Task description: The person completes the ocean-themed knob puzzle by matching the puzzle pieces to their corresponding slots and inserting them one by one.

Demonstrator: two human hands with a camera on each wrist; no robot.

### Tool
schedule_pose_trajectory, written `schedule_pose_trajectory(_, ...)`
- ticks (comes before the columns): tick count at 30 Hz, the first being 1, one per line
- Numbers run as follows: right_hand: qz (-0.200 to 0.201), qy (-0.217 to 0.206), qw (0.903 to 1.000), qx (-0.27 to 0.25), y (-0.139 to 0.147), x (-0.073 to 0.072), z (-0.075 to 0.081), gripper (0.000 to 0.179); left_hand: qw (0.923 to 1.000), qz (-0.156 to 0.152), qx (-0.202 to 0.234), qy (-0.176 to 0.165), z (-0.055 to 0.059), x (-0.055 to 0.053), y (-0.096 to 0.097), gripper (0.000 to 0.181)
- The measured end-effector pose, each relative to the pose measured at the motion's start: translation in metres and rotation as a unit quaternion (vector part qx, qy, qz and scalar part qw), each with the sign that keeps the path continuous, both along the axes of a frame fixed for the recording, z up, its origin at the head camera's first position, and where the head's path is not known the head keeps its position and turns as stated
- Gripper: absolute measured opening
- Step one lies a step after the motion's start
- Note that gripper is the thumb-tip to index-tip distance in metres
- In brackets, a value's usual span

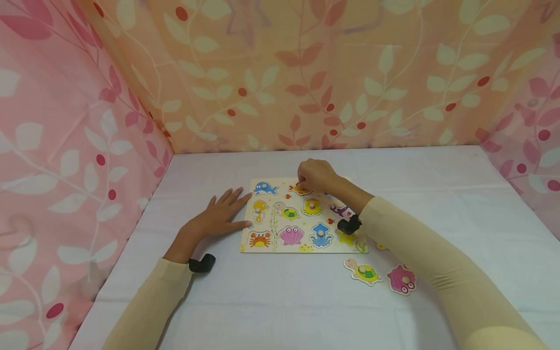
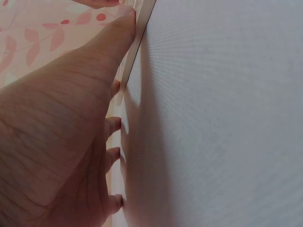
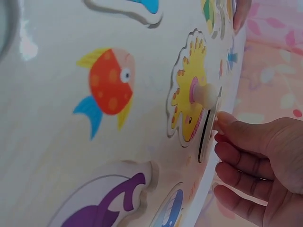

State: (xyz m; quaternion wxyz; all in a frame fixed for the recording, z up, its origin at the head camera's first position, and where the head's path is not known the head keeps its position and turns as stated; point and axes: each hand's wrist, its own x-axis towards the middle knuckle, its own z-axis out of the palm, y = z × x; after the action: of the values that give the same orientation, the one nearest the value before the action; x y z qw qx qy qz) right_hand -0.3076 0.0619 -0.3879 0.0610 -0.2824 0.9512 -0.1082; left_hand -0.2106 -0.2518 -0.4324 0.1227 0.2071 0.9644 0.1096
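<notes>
The fish piece (image 1: 302, 191), under the right hand's fingertips, could catch on the rim of its recess if it sits turned or tilted — whether it lies flush, I cannot tell. The puzzle board (image 1: 274, 238), reaching from below the right hand (image 1: 316, 176) to beside the left hand (image 1: 222, 214), could skid if pushed, since the left barely braces it. A low wrist might also nudge the octopus piece (image 1: 312, 207), just nearer the body than the right hand. That hand pinches the fish piece between thumb and finger, its other fingers loosely curled; the left is spread on the white cloth (image 1: 271, 296) — thumb touching the board's edge
</notes>
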Motion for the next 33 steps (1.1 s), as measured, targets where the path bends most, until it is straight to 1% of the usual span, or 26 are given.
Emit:
schedule_pose_trajectory(11, -0.005, -0.004, 1.0000, -0.006, 0.003, -0.001, -0.002, 0.016, 1.0000, -0.004, -0.001, 0.004, 0.002, 0.000, 0.002, 0.092)
schedule_pose_trajectory(15, -0.012, -0.013, 0.9998, -0.010, 0.003, 0.000, -0.003, 0.015, 1.0000, -0.005, -0.001, 0.006, 0.002, 0.000, 0.001, 0.092)
schedule_pose_trajectory(20, -0.014, -0.027, 0.9995, -0.004, 0.006, 0.002, -0.001, 0.017, 1.0000, -0.005, 0.002, 0.003, 0.000, -0.001, 0.000, 0.092)
schedule_pose_trajectory(23, -0.014, -0.023, 0.9996, -0.004, 0.013, 0.003, 0.003, 0.019, 1.0000, -0.004, 0.007, -0.003, -0.001, -0.001, 0.000, 0.091)
schedule_pose_trajectory(27, -0.011, 0.003, 0.9997, -0.020, 0.032, 0.006, 0.011, 0.022, 1.0000, -0.005, 0.004, -0.004, 0.001, -0.002, 0.001, 0.091)
schedule_pose_trajectory(30, -0.009, 0.014, 0.9993, -0.034, 0.048, 0.013, 0.018, 0.023, 1.0000, -0.006, 0.001, -0.001, 0.002, -0.003, 0.001, 0.091)
schedule_pose_trajectory(33, -0.011, 0.014, 0.9991, -0.040, 0.062, 0.022, 0.022, 0.022, 1.0000, -0.004, 0.002, -0.001, 0.000, -0.002, -0.001, 0.092)
